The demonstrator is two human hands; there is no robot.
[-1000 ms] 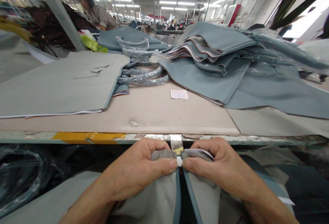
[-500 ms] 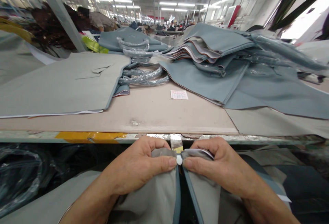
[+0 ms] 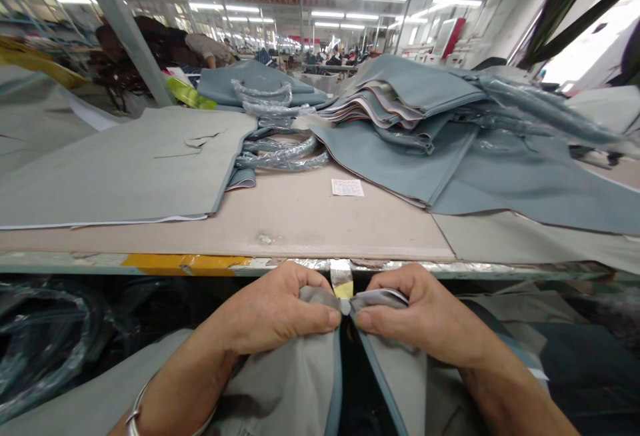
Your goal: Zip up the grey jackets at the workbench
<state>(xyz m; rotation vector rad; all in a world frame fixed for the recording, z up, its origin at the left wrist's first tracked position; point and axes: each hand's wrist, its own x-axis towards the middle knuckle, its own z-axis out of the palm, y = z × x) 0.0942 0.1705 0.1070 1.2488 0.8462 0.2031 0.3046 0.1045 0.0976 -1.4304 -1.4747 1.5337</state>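
Note:
At the table's front edge, my left hand pinches a grey sheet of leather-like material between thumb and fingers. My right hand grips another grey section the same way, its white underside showing at the fold. Blue-grey edging runs down both inner borders, and a dark gap opens downward between them. Between my thumbs sits a small whitish tip, just below a strip of silver and yellow tape on the table edge. Whether the two sections are one piece, I cannot tell.
Grey panels lie on the table at left, and stacked blue-grey panels at right. Plastic-wrapped handles sit between them, behind a small printed label. Wrapped loops fill the space beneath. A person bends over at the back left.
The view has shifted slightly. Both hands keep their grip, and the gap between the edged borders is somewhat wider below. Less of the whitish tip shows between my thumbs.

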